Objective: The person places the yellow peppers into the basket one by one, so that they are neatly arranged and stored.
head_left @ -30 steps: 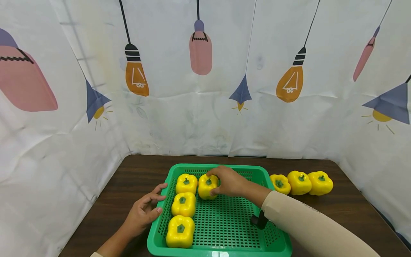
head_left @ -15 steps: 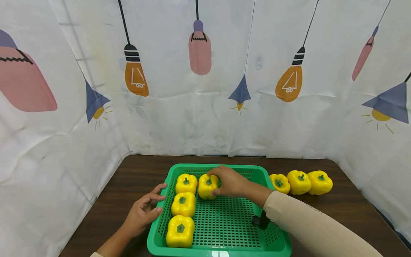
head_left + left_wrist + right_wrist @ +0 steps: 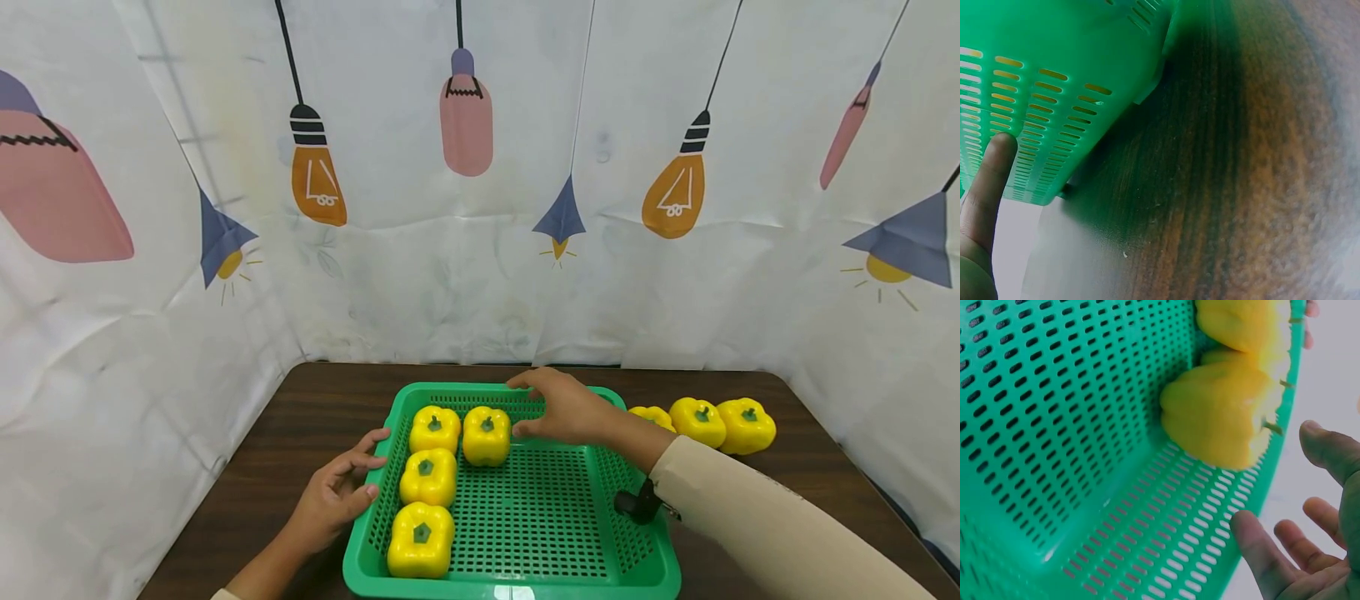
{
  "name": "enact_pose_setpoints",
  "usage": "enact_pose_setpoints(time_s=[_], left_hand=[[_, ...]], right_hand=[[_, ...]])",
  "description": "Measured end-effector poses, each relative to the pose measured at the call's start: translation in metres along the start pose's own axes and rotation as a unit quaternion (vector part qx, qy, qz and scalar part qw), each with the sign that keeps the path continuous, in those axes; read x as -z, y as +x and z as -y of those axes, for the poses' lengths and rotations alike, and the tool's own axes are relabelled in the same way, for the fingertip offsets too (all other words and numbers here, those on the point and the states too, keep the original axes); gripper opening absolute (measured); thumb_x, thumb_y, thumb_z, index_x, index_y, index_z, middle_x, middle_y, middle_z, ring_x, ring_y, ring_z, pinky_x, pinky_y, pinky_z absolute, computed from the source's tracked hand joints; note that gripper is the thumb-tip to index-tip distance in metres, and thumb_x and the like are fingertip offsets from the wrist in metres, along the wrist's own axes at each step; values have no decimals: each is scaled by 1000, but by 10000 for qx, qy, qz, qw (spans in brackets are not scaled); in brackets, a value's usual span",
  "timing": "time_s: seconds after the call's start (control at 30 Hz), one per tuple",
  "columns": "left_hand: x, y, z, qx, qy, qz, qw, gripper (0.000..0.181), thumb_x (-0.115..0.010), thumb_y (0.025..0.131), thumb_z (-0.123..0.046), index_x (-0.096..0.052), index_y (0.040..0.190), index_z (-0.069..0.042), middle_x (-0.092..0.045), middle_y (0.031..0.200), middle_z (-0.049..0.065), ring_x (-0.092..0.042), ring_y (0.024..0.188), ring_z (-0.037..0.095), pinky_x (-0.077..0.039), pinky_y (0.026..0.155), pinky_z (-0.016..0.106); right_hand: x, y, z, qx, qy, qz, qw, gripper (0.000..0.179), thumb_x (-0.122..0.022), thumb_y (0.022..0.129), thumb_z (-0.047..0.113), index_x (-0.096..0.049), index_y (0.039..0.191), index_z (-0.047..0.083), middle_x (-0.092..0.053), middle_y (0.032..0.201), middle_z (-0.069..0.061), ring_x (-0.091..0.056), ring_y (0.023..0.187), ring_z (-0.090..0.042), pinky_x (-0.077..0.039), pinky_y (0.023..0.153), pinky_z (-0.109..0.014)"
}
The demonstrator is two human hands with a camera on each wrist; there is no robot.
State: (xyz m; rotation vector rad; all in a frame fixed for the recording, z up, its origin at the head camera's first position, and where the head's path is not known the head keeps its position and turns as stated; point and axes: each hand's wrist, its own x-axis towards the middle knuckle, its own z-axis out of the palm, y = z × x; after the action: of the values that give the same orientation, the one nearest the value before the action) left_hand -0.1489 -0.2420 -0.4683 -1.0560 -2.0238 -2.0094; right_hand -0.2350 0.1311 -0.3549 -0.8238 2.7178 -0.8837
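A green perforated plastic basket (image 3: pixel 525 521) stands on the brown table. Along its left side runs a column of three yellow bell peppers, with the nearest bell pepper (image 3: pixel 421 540) at the front corner. A fourth yellow bell pepper (image 3: pixel 486 437) sits beside the rear one of that column. My right hand (image 3: pixel 570 408) hovers over the back of the basket, just right of this fourth pepper, apart from it and holding nothing. Its fingers (image 3: pixel 1254 547) are spread in the right wrist view. My left hand (image 3: pixel 337 492) rests against the basket's left rim, and one finger (image 3: pixel 994 169) touches the slotted outer wall.
Right of the basket, a row of three yellow bell peppers (image 3: pixel 699 422) lies on the dark wood table (image 3: pixel 330 392); my right forearm partly covers the closest one. A white printed curtain (image 3: pixel 420 292) rises behind and on both sides. A black wrist device (image 3: pixel 639 502) hangs under my right sleeve.
My right hand has let go of the fourth pepper and moved up and to the right. That pepper stays in the basket. The left hand has not moved.
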Motion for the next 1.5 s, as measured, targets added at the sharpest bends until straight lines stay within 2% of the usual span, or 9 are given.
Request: enact_pose_setpoints(time_s=[0.23, 0.57, 0.83, 1.03, 1.2, 1.5], left_hand=[[1, -1, 2, -10, 16, 13, 10000, 33, -48, 93, 22, -52, 125, 17, -38, 159, 16, -31, 150, 13, -33, 113, 23], [0, -1, 0, -25, -5, 27, 10000, 34, -48, 93, 22, -53, 126, 17, -39, 159, 14, -31, 149, 13, -34, 113, 23], [-1, 0, -2, -1, 11, 0, 10000, 33, -48, 93, 21, -54, 125, 16, -39, 159, 15, -32, 149, 13, -35, 112, 24], [0, 0, -2, -2, 17, -5, 10000, 33, -48, 93, 21, -53, 125, 17, -39, 159, 14, -32, 149, 12, -35, 112, 24], [1, 0, -1, 3, -8, 3, 10000, 32, -48, 93, 21, -52, 125, 19, -39, 159, 14, -32, 149, 13, -36, 112, 24], [2, -1, 2, 20, -14, 10, 10000, 33, -48, 93, 21, -53, 126, 17, -38, 159, 14, -31, 149, 13, -34, 113, 24]], right_hand=[[21, -11, -8, 23, -116, -80, 9999, 65, -84, 88, 34, -57, 145, 21, -57, 143, 5, -58, 124, -25, -54, 90, -44], [39, -29, -25, 120, -231, -145, 9996, 64, -83, 88, 38, -58, 144, 20, -57, 143, 1, -57, 125, -27, -55, 90, -45], [51, -45, -44, 177, 296, -132, 9993, 64, -82, 89, 34, -55, 144, 16, -53, 147, -6, -51, 134, -36, -58, 85, -36], [58, -58, -60, 292, 326, -191, 9989, 65, -80, 91, 35, -52, 146, 15, -51, 148, -9, -48, 137, -39, -57, 89, -36], [64, -67, -67, 219, 400, -263, 9986, 67, -80, 90, 35, -51, 148, 16, -50, 149, -9, -50, 136, -38, -57, 91, -37], [77, -84, -83, 60, 365, -496, 9981, 65, -78, 92, 37, -51, 148, 18, -48, 149, -11, -60, 124, -35, -57, 89, -40]])
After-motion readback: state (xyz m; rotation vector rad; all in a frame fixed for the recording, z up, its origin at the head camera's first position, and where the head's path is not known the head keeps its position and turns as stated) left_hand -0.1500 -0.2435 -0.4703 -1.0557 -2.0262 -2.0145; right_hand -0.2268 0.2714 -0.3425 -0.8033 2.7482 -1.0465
